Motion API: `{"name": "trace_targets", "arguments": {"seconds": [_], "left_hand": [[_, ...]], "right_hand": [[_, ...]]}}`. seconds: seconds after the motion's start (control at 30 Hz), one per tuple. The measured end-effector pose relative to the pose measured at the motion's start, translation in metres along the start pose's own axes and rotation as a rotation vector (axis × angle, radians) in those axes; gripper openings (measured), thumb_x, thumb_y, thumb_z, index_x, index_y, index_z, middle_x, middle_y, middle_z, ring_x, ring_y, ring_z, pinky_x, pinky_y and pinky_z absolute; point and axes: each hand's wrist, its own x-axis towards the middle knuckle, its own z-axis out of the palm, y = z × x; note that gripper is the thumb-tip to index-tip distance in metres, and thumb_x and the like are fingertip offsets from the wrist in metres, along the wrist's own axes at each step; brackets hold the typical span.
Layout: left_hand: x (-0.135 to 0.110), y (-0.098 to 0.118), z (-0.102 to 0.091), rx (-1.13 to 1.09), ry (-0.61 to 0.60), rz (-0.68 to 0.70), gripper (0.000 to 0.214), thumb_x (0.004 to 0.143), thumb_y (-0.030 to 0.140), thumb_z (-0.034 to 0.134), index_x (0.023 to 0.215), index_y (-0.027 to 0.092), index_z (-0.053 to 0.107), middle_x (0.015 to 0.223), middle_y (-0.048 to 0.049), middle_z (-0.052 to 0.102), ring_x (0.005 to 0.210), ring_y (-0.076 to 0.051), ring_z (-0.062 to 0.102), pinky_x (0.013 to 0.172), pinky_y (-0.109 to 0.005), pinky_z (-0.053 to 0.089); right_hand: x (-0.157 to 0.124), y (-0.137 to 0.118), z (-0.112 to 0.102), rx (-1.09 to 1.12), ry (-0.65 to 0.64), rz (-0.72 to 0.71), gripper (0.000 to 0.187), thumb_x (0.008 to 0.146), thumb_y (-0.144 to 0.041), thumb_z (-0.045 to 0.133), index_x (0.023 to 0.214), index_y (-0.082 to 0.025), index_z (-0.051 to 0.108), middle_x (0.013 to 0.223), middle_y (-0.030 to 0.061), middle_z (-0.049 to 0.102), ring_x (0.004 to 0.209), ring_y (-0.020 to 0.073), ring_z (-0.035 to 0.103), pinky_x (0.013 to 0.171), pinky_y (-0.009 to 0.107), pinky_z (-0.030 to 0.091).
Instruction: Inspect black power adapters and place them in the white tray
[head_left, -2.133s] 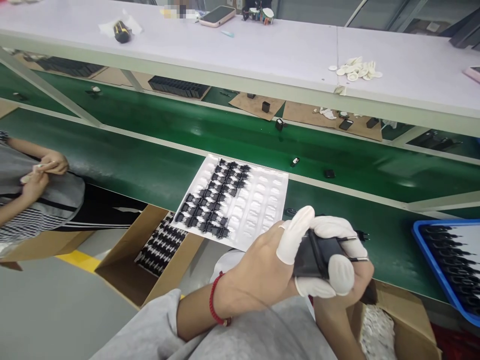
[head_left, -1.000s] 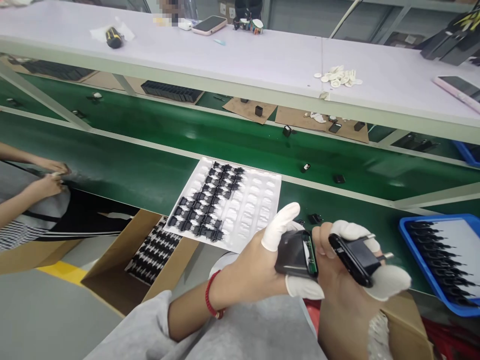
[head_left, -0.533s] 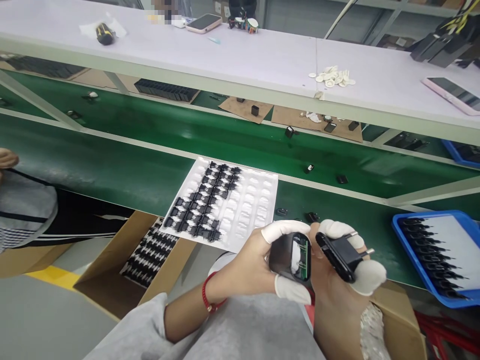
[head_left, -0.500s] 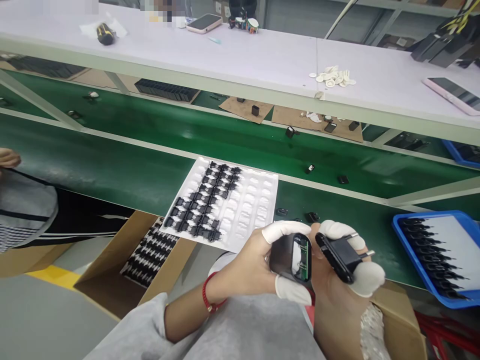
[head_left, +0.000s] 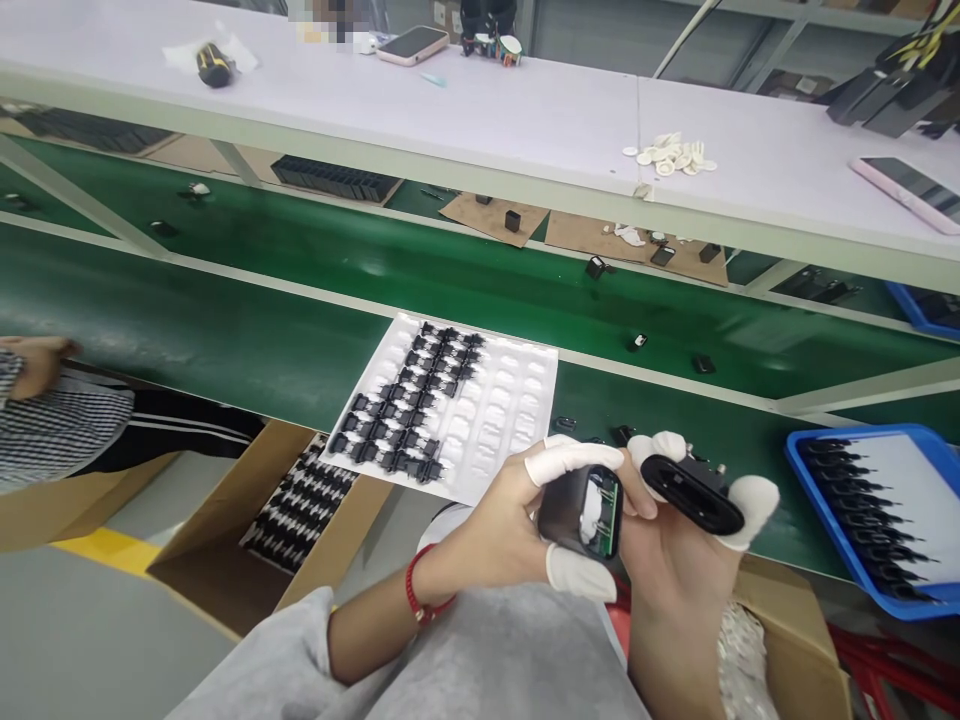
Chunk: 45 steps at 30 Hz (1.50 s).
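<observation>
The green conveyor belt carries a white blister tray, its left half filled with black plugs, beside an open cardboard box. The left hand grips an opened black casing showing a circuit board. The right hand clasps a black plug, lying crosswise (its pins point away, partly hidden).

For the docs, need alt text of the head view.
Left hand holds a black casing showing a green circuit board; right hand holds a black plug piece, both hands wearing white finger cots, above a green conveyor belt. A white blister tray of black parts lies beyond.
</observation>
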Motion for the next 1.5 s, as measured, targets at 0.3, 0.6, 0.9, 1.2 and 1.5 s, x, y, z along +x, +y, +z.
{"name": "trace_targets", "arguments": {"seconds": [0.3,0.6,0.9,1.2,1.5], "left_hand": [[-0.002,-0.002,0.001,0.005,0.041,-0.127,0.075,0.054,0.051,0.091,0.121,0.025,0.067,0.109,-0.0071,0.070,0.099,-0.027,0.067,0.086,-0.038,0.055],[-0.001,-0.002,-0.002,0.073,0.028,-0.079,0.074,0.054,0.048,0.092,0.120,0.025,0.068,0.114,-0.0076,0.073,0.103,-0.028,0.069,0.091,-0.037,0.054],[0.001,0.004,0.001,0.197,0.008,-0.026,0.070,0.062,0.050,0.087,0.125,0.027,0.065,0.111,-0.0068,0.072,0.098,-0.026,0.068,0.086,-0.036,0.054],[0.000,0.005,0.003,0.316,0.015,0.084,0.071,0.064,0.055,0.084,0.126,0.027,0.062,0.108,-0.0061,0.072,0.092,-0.023,0.068,0.082,-0.032,0.055],[0.000,0.005,0.011,0.220,0.064,0.161,0.061,0.096,0.060,0.034,0.141,0.020,0.048,0.096,-0.0084,0.067,0.081,-0.020,0.063,0.073,-0.033,0.053]], "right_hand": [[-0.003,0.003,-0.001,-0.243,0.111,-0.147,0.041,0.079,-0.065,0.068,0.083,-0.024,0.070,0.057,-0.0048,0.048,0.046,0.0095,0.038,0.045,0.024,0.030],[-0.025,0.004,-0.008,-0.747,0.228,-0.287,0.010,0.079,-0.022,0.078,0.085,-0.022,0.070,0.081,0.0020,0.064,0.077,0.0192,0.061,0.067,0.030,0.052],[-0.026,-0.002,0.011,-0.736,0.155,-0.363,0.024,0.080,-0.041,0.078,0.097,-0.025,0.073,0.078,0.0007,0.065,0.068,0.0176,0.055,0.059,0.031,0.044],[-0.022,-0.001,0.003,-0.859,0.058,-0.519,0.025,0.083,-0.030,0.073,0.106,-0.021,0.071,0.073,0.0005,0.061,0.062,0.0167,0.051,0.052,0.030,0.036],[-0.017,0.000,-0.005,-0.847,-0.006,-0.647,0.024,0.082,-0.023,0.073,0.104,-0.013,0.070,0.081,0.0032,0.065,0.067,0.0161,0.053,0.058,0.031,0.041]]}}
